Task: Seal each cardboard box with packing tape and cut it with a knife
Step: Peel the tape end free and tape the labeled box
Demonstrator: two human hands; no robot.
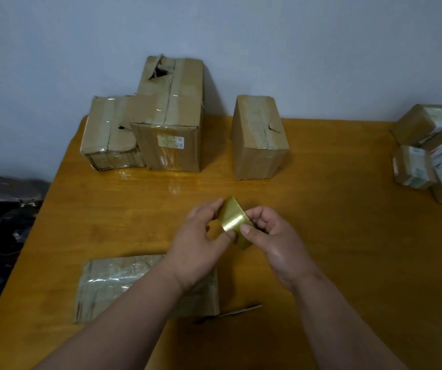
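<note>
Yellowish packing tape roll (234, 222), pinched mid-table between left hand (198, 244) and right hand (275, 236), near flat box (123, 284); risk: lost tape end splitting or sticking to fingers.

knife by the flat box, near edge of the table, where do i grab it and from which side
Judging by its pose, take the knife at its right end, coming from above. It lies flat on the table, and its left part runs close along the flat box, so the right end is freest. Which end is the handle is too blurred to tell, so check first.
</note>
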